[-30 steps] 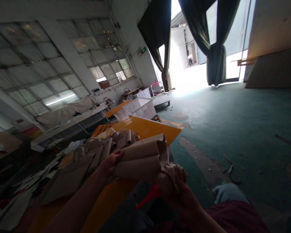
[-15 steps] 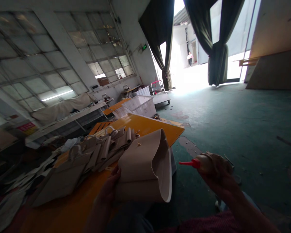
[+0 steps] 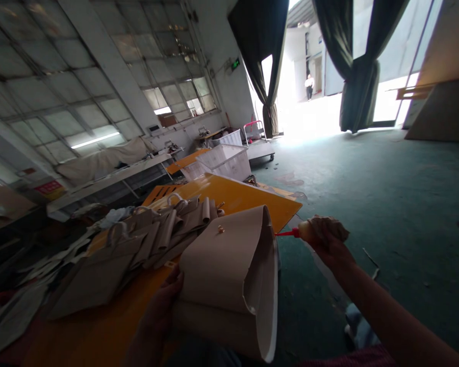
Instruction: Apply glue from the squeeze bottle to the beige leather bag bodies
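Note:
A beige handbag body (image 3: 218, 275) with a small gold clasp on its face is tilted in front of me, its open end to the right. Round its left side my left hand (image 3: 166, 295) is closed, thumb on the outer face; the other fingers are partly hidden. My right hand (image 3: 331, 244) grips a squeeze bottle (image 3: 308, 232) with a red nozzle, which looks like a glue bottle. The nozzle tip points left and is at the upper edge of the bag's opening; whether it touches, I cannot tell.
Several beige bag pieces (image 3: 164, 229) with handles lie heaped on the yellow table (image 3: 229, 196) to the left. Behind it stand white plastic bins (image 3: 227, 160) and a flatbed trolley (image 3: 260, 149). A person (image 3: 309, 86) is outside the curtained doorway.
My right hand has moved left and up, bringing the red nozzle to the bag's opening. The bag has come slightly lower and nearer to me. The view has shifted a little.

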The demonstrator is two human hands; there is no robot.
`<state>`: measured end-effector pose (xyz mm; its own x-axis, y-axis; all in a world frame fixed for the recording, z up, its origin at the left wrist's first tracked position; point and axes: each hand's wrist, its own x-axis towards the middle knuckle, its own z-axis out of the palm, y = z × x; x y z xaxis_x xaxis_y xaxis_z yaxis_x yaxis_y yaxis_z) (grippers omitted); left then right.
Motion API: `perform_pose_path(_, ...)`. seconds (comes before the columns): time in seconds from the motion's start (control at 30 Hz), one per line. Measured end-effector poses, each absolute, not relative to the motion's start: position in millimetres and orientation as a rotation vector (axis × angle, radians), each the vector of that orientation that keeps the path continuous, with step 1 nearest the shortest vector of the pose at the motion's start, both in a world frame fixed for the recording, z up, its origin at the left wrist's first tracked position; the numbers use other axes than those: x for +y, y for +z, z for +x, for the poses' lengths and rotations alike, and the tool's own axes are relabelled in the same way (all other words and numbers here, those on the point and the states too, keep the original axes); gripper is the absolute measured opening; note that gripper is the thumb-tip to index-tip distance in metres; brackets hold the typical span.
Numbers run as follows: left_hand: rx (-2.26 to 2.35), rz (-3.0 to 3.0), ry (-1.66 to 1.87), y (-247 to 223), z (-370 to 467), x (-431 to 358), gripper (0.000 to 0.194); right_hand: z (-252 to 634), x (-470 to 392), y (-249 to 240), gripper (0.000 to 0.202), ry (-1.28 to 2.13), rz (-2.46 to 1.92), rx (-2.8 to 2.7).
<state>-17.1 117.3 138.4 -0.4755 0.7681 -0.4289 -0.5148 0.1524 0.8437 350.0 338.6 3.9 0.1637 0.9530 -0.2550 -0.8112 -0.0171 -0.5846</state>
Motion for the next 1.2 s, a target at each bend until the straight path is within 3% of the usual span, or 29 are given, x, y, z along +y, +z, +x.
perform_pose_path(0.27,1.461,0.245,1.536,131.8,-20.2,119.7,0.04,351.1,329.8,-5.5,0.03,1.448,-0.745,-0.275)
perform_pose_path(0.53,1.448,0.328,1.501,118.3,-31.6,117.0,0.06,353.3,300.1,-3.8,0.024,1.466,-0.771,-0.234)
perform_pose_path(0.8,1.427,0.323,1.541,121.6,-22.8,114.6,0.043,353.8,274.0,-4.7,0.033,1.506,-0.787,-0.181)
perform_pose_path(1.2,1.421,0.383,1.527,120.3,-22.1,110.3,0.05,353.4,230.8,5.1,0.014,1.546,-0.879,-0.074)
